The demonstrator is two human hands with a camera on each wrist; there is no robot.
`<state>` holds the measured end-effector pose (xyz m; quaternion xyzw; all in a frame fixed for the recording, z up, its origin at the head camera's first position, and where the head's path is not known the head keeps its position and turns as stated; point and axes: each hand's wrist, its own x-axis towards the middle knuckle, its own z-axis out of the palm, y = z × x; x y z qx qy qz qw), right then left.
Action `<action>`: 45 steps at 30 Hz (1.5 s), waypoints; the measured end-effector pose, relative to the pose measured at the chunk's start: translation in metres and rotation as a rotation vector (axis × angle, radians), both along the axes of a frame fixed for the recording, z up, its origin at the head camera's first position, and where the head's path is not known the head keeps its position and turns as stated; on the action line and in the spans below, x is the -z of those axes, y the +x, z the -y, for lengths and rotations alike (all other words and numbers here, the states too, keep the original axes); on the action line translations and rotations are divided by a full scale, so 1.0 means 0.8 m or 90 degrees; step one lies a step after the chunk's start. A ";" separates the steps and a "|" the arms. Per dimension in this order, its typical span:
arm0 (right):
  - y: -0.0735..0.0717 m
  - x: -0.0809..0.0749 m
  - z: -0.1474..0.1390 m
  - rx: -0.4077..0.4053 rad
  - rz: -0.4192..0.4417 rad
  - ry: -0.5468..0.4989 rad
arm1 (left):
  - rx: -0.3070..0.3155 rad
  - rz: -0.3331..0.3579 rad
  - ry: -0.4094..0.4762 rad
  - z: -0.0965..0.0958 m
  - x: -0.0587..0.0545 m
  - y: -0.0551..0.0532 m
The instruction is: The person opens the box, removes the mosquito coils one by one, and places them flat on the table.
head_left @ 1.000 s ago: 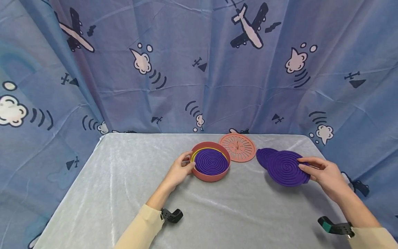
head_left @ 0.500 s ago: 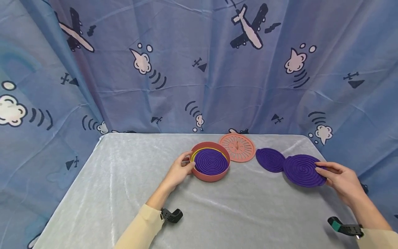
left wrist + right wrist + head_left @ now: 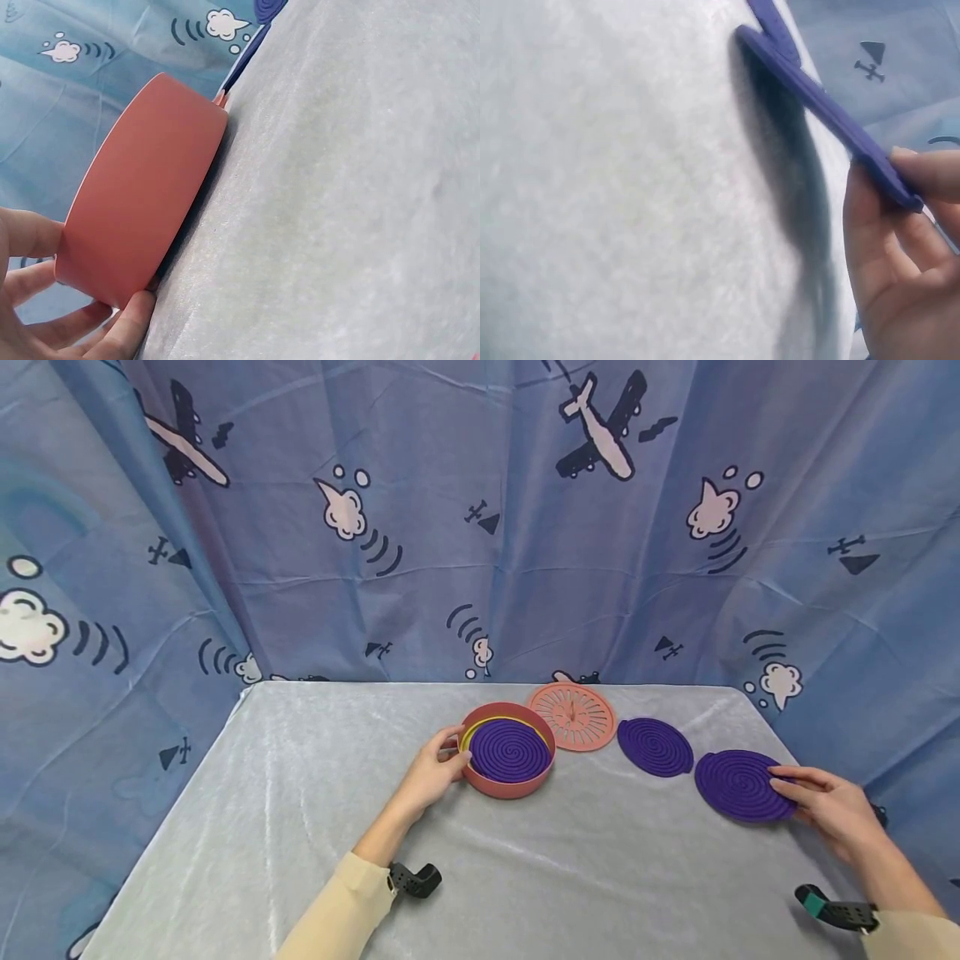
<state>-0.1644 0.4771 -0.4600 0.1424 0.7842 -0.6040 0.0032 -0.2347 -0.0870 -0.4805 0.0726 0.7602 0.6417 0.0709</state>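
On the right, my right hand pinches the edge of a purple spiral mosquito coil between thumb and fingers. In the right wrist view this coil is tilted, its near edge raised off the cloth above a shadow. My left hand grips the left side of a round coral-red box. The left wrist view shows the fingers at the rim and lower edge of the box wall. Inside the box lies another purple coil, with a yellow edge showing behind it.
A slotted coral lid with a small central prong lies behind and right of the box. Another purple coil lies flat between lid and right hand. Pale cloth covers the table; a blue patterned curtain hangs behind.
My right hand has carried its coil rightward and lowered it toward the table, off the other loose coil, which now shows whole. My left hand and the box stay put.
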 end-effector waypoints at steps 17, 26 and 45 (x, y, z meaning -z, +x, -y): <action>-0.005 0.017 -0.014 0.074 0.014 0.248 | -0.003 -0.003 -0.011 0.001 0.001 -0.001; -0.007 -0.005 0.015 0.050 0.001 0.227 | -0.001 -0.008 -0.015 0.001 -0.002 0.000; -0.063 -0.020 0.136 -0.116 -0.091 0.161 | 0.001 -0.001 0.011 0.000 0.000 -0.001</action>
